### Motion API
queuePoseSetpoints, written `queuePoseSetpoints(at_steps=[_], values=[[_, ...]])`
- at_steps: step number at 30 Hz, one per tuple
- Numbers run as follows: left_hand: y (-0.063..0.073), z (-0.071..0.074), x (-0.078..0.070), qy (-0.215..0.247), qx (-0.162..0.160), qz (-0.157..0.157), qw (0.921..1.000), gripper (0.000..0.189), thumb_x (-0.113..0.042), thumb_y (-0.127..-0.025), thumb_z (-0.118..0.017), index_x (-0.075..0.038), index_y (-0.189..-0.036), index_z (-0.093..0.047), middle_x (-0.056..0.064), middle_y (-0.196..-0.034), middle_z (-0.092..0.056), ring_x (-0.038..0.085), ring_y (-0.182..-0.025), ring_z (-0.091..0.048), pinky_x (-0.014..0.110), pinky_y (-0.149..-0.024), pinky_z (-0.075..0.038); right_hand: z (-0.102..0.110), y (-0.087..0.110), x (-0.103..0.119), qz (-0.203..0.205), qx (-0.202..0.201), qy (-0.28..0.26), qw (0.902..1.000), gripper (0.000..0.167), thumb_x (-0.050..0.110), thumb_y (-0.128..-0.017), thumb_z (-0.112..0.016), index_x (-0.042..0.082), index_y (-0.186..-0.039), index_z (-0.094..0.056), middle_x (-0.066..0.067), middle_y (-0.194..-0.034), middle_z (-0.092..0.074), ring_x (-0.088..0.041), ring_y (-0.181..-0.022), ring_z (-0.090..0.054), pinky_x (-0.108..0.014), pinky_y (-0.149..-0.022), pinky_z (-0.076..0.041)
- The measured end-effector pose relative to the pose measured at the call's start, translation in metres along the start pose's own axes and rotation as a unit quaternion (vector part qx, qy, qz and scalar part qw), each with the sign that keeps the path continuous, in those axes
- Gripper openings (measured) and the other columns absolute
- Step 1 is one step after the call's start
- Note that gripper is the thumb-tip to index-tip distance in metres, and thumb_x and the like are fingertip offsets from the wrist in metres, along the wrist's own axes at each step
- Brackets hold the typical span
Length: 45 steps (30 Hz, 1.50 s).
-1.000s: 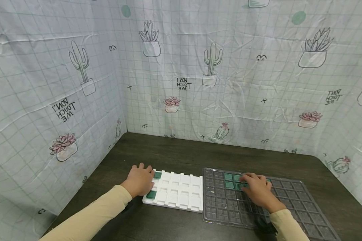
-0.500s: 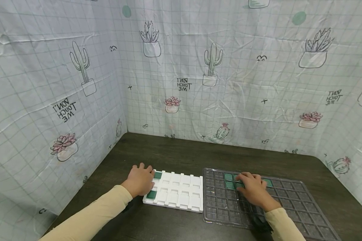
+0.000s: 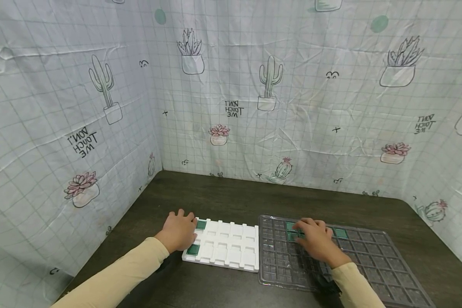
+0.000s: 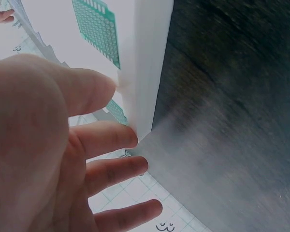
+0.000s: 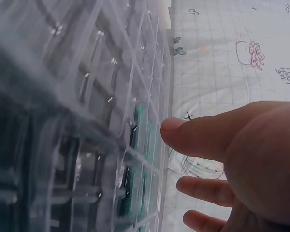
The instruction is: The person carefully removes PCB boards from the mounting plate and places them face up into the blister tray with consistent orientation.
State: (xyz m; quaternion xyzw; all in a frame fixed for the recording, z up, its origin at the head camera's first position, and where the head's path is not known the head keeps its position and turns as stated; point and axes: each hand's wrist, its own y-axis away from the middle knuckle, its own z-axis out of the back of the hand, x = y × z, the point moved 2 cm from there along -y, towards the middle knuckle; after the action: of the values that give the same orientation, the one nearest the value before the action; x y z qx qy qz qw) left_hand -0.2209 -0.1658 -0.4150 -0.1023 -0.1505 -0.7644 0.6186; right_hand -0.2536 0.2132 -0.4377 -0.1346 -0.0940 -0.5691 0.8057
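Observation:
My left hand (image 3: 179, 231) lies at the left edge of a white slotted tray (image 3: 246, 258), fingers spread and thumb at the rim in the left wrist view. Two green perforated circuit boards sit in that tray's left end, a near one (image 3: 193, 250) and a far one (image 3: 201, 225). My right hand (image 3: 315, 239) hovers low over a clear plastic compartment tray (image 3: 277, 273), its fingertips close to green circuit boards (image 3: 290, 225) in the back compartments. The right wrist view shows the thumb (image 5: 183, 137) extended, apart from the fingers, nothing between them. The palm hides some boards.
Another green board (image 3: 340, 233) lies in the clear tray, right of my right hand. Both trays stand side by side on the dark wooden table (image 3: 215, 196). A cloth with cactus drawings (image 3: 238, 141) hangs behind and around the table.
My right hand has moved left across the clear tray, uncovering the board on its right and covering more of the boards on the left. My left hand has stayed in place.

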Motion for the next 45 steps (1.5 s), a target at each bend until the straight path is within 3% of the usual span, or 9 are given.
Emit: queuePoseSetpoints(at_steps=[9, 23, 45], values=[[0.0, -0.002, 0.0, 0.003, -0.001, -0.001, 1.0, 0.054, -0.047, -0.093, -0.059, -0.014, -0.135, -0.059, 0.006, -0.138, -0.057, 0.037, -0.126, -0.051, 0.055, -0.102, -0.044, -0.001, -0.005, 0.013, 0.017, -0.012, -0.002, 0.9998, 0.034, 0.016, -0.086, -0.074, 0.011, -0.118, -0.064, -0.025, -0.14, -0.048, -0.054, -0.124, -0.037, -0.067, -0.089, -0.027], [0.0, -0.004, 0.001, 0.007, 0.002, -0.003, 1.0, 0.054, -0.047, -0.093, -0.06, -0.013, -0.135, -0.059, 0.007, -0.139, -0.057, 0.038, -0.127, -0.05, 0.056, -0.103, -0.044, -0.002, -0.011, 0.034, 0.029, 0.003, -0.017, 0.9994, 0.036, 0.018, -0.087, -0.073, 0.012, -0.121, -0.064, -0.021, -0.14, -0.049, -0.049, -0.125, -0.037, -0.063, -0.089, -0.029], [0.0, -0.003, 0.0, 0.006, -0.006, -0.004, 1.0, 0.053, -0.047, -0.093, -0.06, -0.013, -0.135, -0.059, 0.006, -0.137, -0.058, 0.037, -0.124, -0.052, 0.055, -0.102, -0.045, -0.02, -0.022, 0.067, 0.042, 0.008, -0.027, 0.9987, 0.034, 0.018, -0.086, -0.074, 0.015, -0.119, -0.065, -0.017, -0.141, -0.05, -0.044, -0.126, -0.038, -0.063, -0.095, -0.026]])
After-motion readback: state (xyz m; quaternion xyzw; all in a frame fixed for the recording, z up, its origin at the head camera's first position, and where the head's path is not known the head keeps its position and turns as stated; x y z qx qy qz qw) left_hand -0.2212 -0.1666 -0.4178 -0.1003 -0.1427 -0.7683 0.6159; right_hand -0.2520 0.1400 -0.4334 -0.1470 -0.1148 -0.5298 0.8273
